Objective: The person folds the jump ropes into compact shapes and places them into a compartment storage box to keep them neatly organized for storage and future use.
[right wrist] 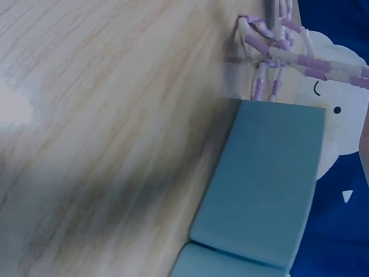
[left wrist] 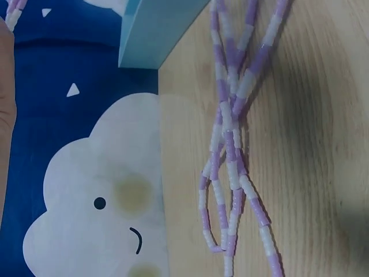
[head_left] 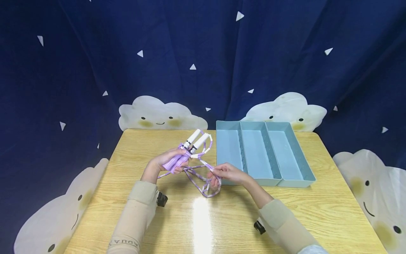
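Observation:
My left hand grips both purple-and-white handles of a beaded jump rope side by side, their white ends pointing up and to the right. Purple and white beaded cord loops around the handles and hangs below them. To the right, my right hand pinches a stretch of that cord between thumb and fingers. In the left wrist view, several strands of the cord cross and bunch over the wood. A tangle of cord shows at the top of the right wrist view, where the right hand is mostly out of frame.
A light blue tray with three long compartments stands right of the hands on the wooden table. Its near left corner is close to the right hand. Behind hangs a dark blue curtain with white triangles and smiling clouds.

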The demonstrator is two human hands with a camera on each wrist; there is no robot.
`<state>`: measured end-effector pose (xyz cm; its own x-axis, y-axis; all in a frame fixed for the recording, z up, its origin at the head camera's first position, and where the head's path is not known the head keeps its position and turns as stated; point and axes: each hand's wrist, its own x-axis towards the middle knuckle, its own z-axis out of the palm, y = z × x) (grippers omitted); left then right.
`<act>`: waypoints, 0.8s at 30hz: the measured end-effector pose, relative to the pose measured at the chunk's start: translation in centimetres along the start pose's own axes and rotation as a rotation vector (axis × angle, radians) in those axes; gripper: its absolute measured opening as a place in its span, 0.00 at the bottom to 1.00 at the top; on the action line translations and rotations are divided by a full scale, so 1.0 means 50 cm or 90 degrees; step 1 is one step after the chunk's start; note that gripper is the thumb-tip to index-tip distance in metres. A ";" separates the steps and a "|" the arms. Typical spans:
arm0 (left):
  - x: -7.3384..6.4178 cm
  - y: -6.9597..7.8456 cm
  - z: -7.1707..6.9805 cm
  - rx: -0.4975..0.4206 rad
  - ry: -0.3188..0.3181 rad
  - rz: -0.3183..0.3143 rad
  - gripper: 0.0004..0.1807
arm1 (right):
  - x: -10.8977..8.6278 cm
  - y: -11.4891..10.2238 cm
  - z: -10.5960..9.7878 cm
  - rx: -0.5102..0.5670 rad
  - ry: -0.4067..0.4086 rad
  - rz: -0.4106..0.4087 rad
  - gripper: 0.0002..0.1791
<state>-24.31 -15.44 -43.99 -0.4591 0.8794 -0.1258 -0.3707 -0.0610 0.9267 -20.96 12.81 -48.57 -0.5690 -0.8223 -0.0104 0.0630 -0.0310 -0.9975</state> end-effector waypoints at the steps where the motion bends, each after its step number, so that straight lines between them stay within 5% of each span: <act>1: 0.000 0.000 0.001 0.000 0.011 -0.005 0.19 | -0.001 -0.004 0.001 -0.004 -0.001 0.000 0.21; 12: 0.006 -0.013 -0.008 0.026 0.081 -0.039 0.18 | 0.000 -0.065 0.012 -0.108 -0.039 -0.007 0.18; 24: 0.012 -0.010 0.004 0.093 0.146 -0.096 0.16 | 0.008 -0.130 0.019 -0.241 -0.062 0.041 0.15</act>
<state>-24.26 -14.80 -44.44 -0.5844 0.7426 -0.3272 -0.3365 0.1452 0.9304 -20.83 12.17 -42.02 -0.4915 -0.8667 -0.0849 -0.2219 0.2190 -0.9502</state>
